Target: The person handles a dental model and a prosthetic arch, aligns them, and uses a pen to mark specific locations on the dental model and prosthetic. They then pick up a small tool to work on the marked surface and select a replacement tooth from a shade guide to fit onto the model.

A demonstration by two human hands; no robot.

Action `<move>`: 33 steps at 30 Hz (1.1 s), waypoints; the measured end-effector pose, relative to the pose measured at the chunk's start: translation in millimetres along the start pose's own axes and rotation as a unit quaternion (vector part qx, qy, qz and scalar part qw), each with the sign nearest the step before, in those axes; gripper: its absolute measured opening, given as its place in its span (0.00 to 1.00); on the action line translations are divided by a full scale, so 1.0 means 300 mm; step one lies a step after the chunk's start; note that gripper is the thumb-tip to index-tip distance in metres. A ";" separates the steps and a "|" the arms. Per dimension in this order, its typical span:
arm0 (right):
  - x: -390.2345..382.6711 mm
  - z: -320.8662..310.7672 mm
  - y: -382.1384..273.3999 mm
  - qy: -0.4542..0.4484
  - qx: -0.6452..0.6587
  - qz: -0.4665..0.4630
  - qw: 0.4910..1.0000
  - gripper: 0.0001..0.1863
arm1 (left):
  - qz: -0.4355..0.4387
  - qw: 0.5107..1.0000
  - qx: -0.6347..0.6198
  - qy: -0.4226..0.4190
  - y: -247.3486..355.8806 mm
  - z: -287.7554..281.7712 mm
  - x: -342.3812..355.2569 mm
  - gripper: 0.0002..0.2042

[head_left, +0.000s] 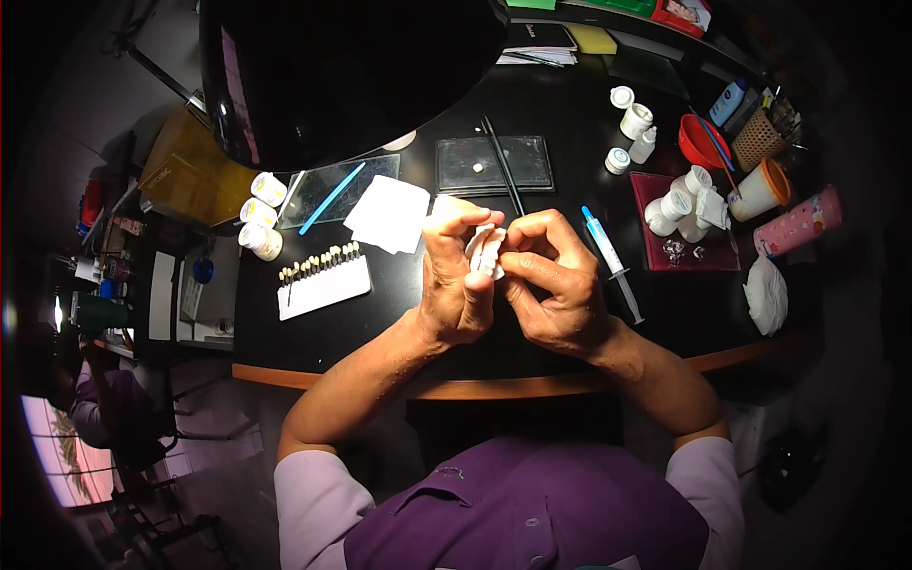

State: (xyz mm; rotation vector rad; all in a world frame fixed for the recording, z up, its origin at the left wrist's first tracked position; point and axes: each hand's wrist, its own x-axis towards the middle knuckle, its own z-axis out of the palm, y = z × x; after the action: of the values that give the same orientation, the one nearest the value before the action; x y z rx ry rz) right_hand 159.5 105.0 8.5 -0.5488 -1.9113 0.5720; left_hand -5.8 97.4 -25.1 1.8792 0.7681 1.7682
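Note:
Over the middle of the black desk, my left hand (445,285) is closed around a small white dental cast (485,251), thumb below and fingers above. From the right, the fingertips of my right hand (567,293) pinch the cast's near edge; whatever small part they press on is hidden. Just beyond my hands, a dark slim-handled tool (500,157) lies across a flat black tray (531,163), which bears a small pale piece (478,167). A syringe (608,255) with a blue tip lies right of my right hand. White paper sheets (389,215) lie beyond my left hand.
A white holder (328,291) with several tooth shade tabs stands left, near white jars (258,211) and a blue-handled tool (332,198). At right are a dark red tray (655,252) with containers and a red bowl (699,142). A black lamp head (342,76) overhangs the far left.

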 end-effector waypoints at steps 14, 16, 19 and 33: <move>0.020 -0.043 0.015 0.086 0.207 0.239 0.945 0.07 | -0.319 0.855 -0.378 0.155 0.017 0.000 0.060 0.28; 0.015 -0.046 0.031 0.088 0.210 0.248 0.942 0.07 | -0.320 0.868 -0.350 0.144 0.024 0.006 0.071 0.28; 0.002 -0.041 0.040 0.031 0.072 0.178 0.981 0.06 | -0.335 0.913 -0.232 0.002 0.038 -0.011 0.049 0.24; 0.010 -0.084 0.049 -0.003 0.293 0.303 0.907 0.22 | -0.404 0.879 -0.252 0.008 0.044 -0.037 0.091 0.15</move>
State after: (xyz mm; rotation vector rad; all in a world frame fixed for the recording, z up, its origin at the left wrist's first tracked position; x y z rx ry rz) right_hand 183.3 121.9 10.9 -0.7317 -1.4376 1.4888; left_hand -15.0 105.2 5.0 0.9733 0.8262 1.2591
